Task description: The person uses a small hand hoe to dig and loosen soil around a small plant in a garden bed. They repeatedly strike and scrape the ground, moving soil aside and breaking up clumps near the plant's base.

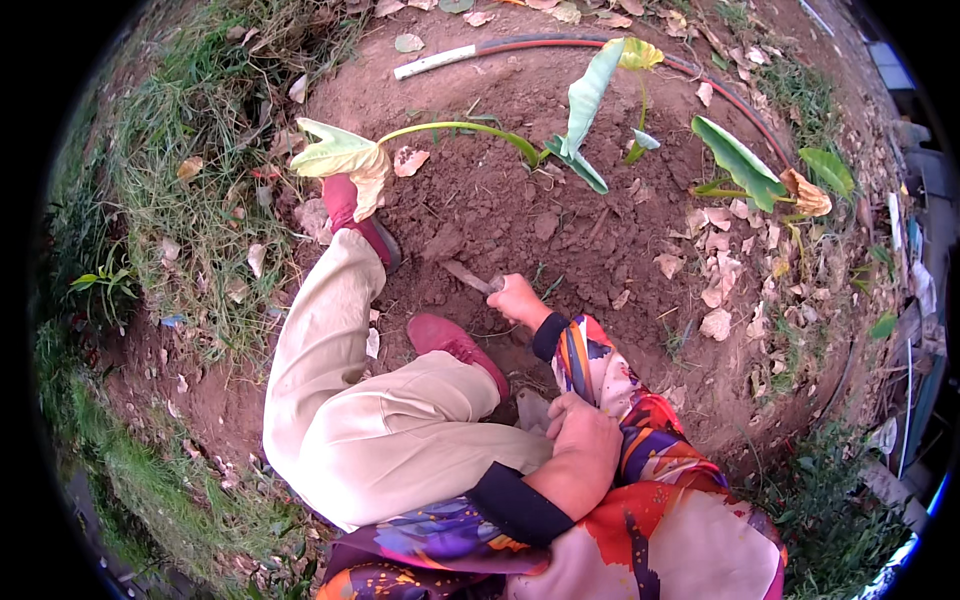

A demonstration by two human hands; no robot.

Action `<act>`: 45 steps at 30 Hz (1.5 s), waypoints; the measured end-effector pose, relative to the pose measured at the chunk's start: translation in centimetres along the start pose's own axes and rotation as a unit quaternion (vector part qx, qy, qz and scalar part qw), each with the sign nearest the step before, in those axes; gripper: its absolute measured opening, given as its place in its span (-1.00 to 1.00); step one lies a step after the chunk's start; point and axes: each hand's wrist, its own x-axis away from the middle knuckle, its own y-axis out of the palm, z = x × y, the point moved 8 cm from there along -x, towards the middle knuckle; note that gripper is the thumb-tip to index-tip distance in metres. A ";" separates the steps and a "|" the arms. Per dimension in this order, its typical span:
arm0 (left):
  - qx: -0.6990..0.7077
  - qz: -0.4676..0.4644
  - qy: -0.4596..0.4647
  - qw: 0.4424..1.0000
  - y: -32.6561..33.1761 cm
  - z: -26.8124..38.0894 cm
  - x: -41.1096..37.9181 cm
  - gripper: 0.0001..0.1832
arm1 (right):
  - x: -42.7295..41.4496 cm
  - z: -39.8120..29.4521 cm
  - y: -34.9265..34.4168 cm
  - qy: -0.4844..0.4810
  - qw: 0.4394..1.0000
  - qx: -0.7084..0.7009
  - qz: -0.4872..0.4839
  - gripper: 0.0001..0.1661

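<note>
My right hand [519, 300] is closed around the handle of a soil-coated hand digging tool [470, 277]. The tool slants towards the upper left, its far end low against loose brown soil [525, 225]; soil makes the exact shape of its blade hard to see. Across my lap reaches my left hand [589, 436], fingers curled against the patterned right sleeve [592, 367]. Whether those fingers pinch the fabric is hidden. Just beyond the worked soil stands a broad-leaved plant [585, 112] with a bent stalk and a yellowing leaf [341, 154] drooping over my shoe.
My red shoes [450, 337] flank the tool's left side. A dark hose with a red stripe [540, 43] and white end curves behind the plants. Another leafy plant [739, 165] leans at right, near dry leaves [720, 277]. Grass [202, 202] borders the left.
</note>
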 end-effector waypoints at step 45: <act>0.035 -0.025 0.059 0.997 1.1 0.9 0.1 -0.77 | 16.2 9.9 -7.8 0.103 0.941 0.322 0.004 -0.73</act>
